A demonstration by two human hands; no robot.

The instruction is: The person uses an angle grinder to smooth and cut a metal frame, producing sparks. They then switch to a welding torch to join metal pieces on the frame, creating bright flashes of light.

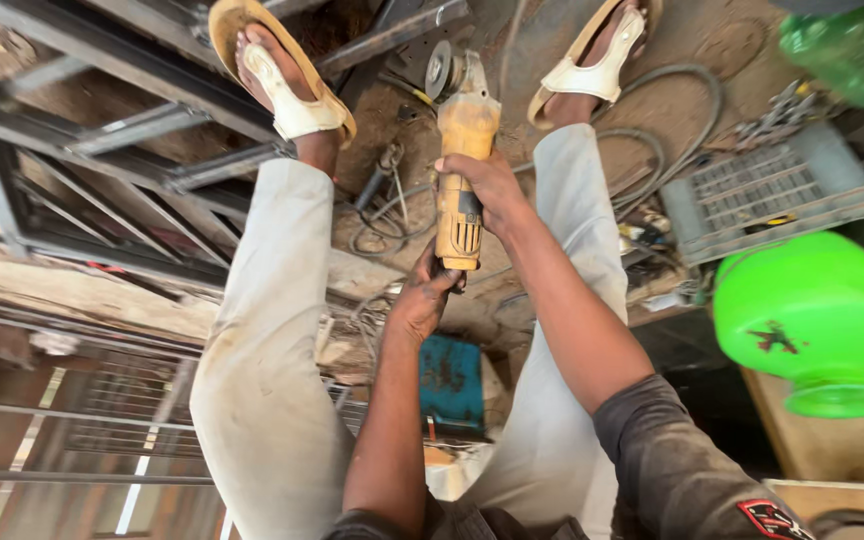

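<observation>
Steel gate frames (102,130) of welded bars fill the left side of a dirt-floored workshop, where a person in pale trousers and cream sandals stands over an orange-yellow angle grinder (462,150) held between the legs, disc end pointing away toward the ground. A bright green plastic vessel (812,320) sits on a wooden bench at right, beyond it a grey plastic crate (772,190), and a blue box (452,380) lies below the hands. Grey cables (652,130) loop across the dirt near the right foot (597,60). The right hand (487,185) wraps the grinder's body, fingers curled tightly round it; the left hand (422,295) closes on the tail end, fingers pinching near the cord entry. The risk, as it looks, lies in the open sandals close to the grinding disc (439,68): a slip or kickback could bring it onto bare toes, and the loose cables could snag a foot.
</observation>
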